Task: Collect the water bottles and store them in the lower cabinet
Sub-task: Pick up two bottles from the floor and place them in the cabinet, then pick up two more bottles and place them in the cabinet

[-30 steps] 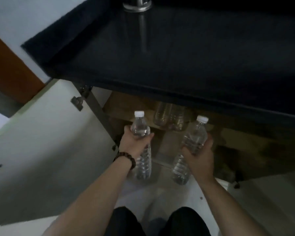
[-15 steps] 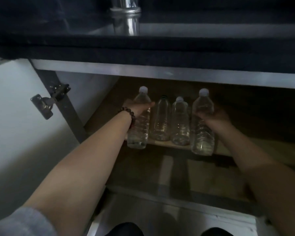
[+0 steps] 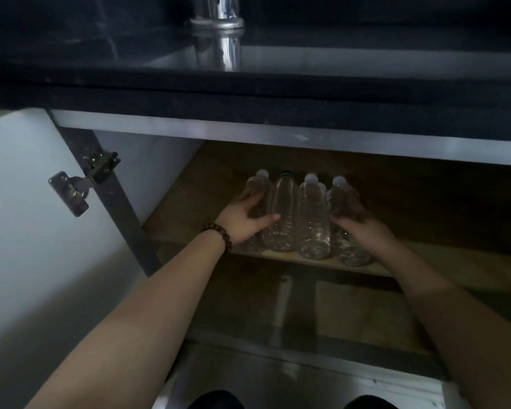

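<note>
- Four water bottles stand in a row, touching one another, on the wooden shelf (image 3: 363,268) inside the lower cabinet (image 3: 248,134).
- My left hand (image 3: 244,222) wraps around the leftmost bottle (image 3: 255,190), thumb stretched across the front of the dark-capped bottle (image 3: 282,214) beside it.
- My right hand (image 3: 357,228) grips the rightmost bottle (image 3: 341,196), which stands just beside the white-capped bottle (image 3: 313,219).
- A beaded bracelet (image 3: 219,231) sits on my left wrist.
- The cabinet door (image 3: 27,216) hangs open at left, under the black countertop (image 3: 248,93).
</note>
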Tool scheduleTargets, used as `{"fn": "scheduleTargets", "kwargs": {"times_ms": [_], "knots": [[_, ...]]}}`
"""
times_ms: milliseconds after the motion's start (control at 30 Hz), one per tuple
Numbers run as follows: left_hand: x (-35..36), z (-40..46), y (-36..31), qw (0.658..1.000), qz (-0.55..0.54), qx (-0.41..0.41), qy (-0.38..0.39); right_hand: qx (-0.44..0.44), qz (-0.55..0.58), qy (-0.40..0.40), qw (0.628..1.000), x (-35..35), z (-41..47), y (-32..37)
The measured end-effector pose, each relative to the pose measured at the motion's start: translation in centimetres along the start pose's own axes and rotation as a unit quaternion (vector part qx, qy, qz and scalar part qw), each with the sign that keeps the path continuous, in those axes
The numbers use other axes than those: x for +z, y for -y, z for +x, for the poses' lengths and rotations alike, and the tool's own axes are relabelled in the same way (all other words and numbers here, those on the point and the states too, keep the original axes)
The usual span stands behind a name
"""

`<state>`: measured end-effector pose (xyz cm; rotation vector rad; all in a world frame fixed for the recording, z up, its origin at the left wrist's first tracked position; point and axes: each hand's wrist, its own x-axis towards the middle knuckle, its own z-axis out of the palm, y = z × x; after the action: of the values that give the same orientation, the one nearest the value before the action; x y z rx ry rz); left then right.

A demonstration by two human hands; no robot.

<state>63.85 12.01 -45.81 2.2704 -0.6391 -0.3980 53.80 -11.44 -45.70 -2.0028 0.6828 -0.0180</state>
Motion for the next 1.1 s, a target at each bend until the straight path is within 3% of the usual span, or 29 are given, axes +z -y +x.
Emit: {"fn": "scheduleTargets", "kwargs": {"times_ms": [133, 300, 533, 733, 933, 1100], "knots": [[0.1, 0.4, 0.0, 0.996, 0.083, 0.010, -0.013, -0.041, -0.087, -0.003, 0.995, 0.2, 0.2, -0.1], [0.3, -1.1, -1.4, 0.987, 0.161, -0.024, 0.018, -0.026, -0.127, 0.028, 0.991, -0.3, -1.8, 1.3], [0.2, -9.0, -9.6, 0.974, 0.207, -0.045, 0.084, -0.097, -0.259, 0.090, 0.957, -3.6, -11.2, 5.8], [-2.6, -17.2, -18.6, 0.968, 0.215, -0.045, 0.122, -0.017, -0.203, 0.113, 0.973, -8.4, -21.1, 10.6], [-5.6, -23.6, -27.3, 0.965, 0.217, -0.028, 0.143, 0.005, -0.208, 0.040, 0.977, -15.0, -31.4, 12.9], [-4.8, -25.7, -34.2, 0.967, 0.197, 0.055, 0.155, 0.052, -0.195, -0.065, 0.977, -19.9, -38.1, 12.5]]}}
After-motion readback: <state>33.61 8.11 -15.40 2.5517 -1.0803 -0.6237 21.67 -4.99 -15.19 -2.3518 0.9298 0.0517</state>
